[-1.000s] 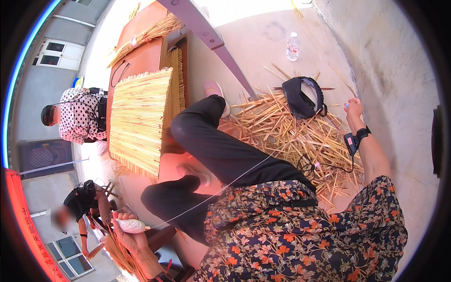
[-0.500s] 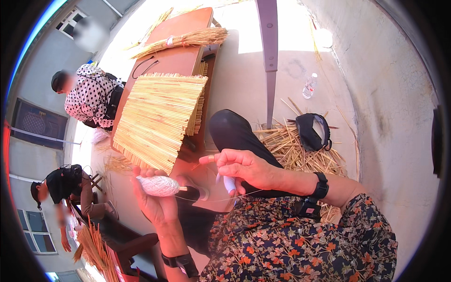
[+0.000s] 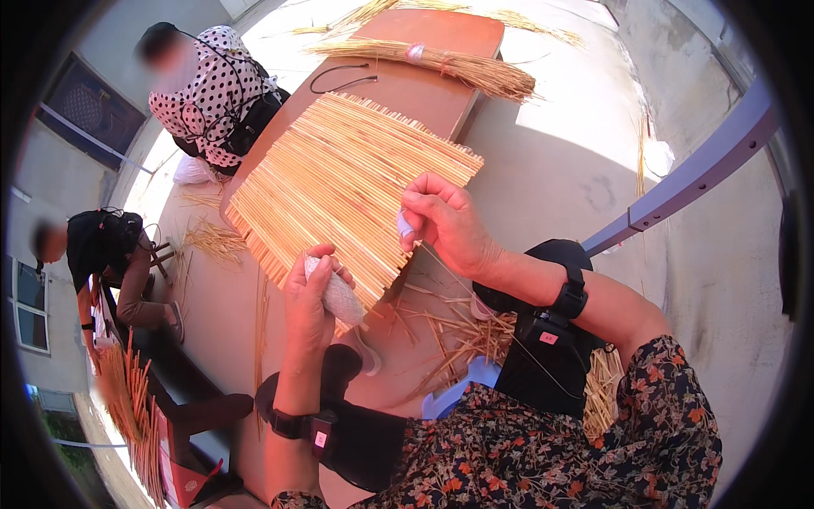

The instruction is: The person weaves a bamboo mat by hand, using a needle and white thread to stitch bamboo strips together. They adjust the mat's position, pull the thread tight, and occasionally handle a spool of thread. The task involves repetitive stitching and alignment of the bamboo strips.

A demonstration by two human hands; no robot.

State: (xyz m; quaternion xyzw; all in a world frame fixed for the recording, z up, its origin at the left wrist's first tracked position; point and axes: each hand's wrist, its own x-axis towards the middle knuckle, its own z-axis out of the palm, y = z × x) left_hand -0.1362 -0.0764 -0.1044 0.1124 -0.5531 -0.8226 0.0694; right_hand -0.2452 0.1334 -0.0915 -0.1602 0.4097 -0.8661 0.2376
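A woven mat of yellow stalks (image 3: 348, 187) lies on the brown table in front of me. Close to its near edge, my left hand (image 3: 305, 293) is wrapped round a spool of white thread (image 3: 342, 299). My right hand (image 3: 449, 220) is closed in a pinch by the mat's right corner. A pale wrap (image 3: 404, 224) shows at its fingers; whether it is worn or held I cannot tell. From this hand a thin thread (image 3: 447, 265) trails down towards my lap. The pinched fingertips hide the thread's end.
A tied bundle of stalks (image 3: 475, 72) rests across the brown table (image 3: 398, 30). Loose stalks (image 3: 449, 339) litter the floor near my knees. A purple-grey metal bar (image 3: 678, 191) slants at right. Two other people (image 3: 225, 93) sit at left, one beside more stalks (image 3: 131, 407).
My view has swung, so the table appears further right. My right hand has risen to the mat's corner. The left hand has turned the spool and closed its fingers round it.
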